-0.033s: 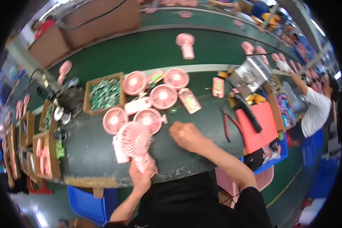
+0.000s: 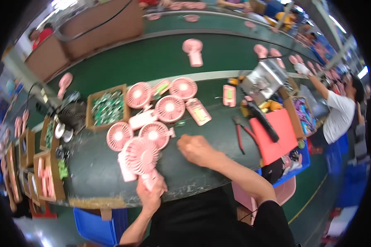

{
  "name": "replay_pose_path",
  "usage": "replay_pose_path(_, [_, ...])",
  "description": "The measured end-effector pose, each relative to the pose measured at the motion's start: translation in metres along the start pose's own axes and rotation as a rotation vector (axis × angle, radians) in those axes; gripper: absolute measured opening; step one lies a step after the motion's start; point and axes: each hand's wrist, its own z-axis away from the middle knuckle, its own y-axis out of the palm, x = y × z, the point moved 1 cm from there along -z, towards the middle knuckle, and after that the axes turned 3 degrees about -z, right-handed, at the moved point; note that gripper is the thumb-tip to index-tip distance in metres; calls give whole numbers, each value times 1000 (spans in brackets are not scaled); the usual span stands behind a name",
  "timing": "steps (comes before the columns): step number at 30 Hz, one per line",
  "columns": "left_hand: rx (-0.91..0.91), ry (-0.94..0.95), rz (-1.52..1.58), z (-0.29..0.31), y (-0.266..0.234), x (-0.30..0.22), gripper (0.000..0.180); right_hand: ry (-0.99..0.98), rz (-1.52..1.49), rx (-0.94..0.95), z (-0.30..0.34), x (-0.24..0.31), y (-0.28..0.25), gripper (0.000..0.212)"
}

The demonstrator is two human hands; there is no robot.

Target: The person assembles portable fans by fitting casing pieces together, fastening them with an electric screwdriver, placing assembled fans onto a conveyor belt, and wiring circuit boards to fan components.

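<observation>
My left hand [image 2: 151, 193] grips the handle of a pink handheld fan [image 2: 140, 155], its round grille tilted up above the near table edge. My right hand [image 2: 196, 150] rests on the dark table to the right, fingers curled closed; whatever they may hold is hidden. Beyond the held fan lies a cluster of pink fans, among them one with its grille [image 2: 153, 135] right behind it, one at the left [image 2: 120, 136] and one in the middle [image 2: 169, 109]. An opened pink handle [image 2: 198, 112] with its inside showing lies beyond my right hand.
A cardboard box [image 2: 106, 127] holds green circuit boards. Red-handled pliers [image 2: 240, 138], a black tool [image 2: 264, 122] and a red sheet [image 2: 276, 144] lie on the right. Behind runs a green conveyor [image 2: 160, 53] carrying pink fans. A co-worker in white [image 2: 340, 115] reaches in from the right.
The whole picture has shifted slightly to the left. My hands and the fans keep their places relative to one another.
</observation>
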Motion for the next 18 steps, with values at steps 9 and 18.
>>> replay_pose_path(9, [-17, 62, -6, 0, 4, -7, 25, 181, -21, -355, 25, -67, -84, 10])
replay_pose_path(18, [92, -9, -325, -2, 5, 1, 21, 643, 608, -843, 92, -250, -267, 16])
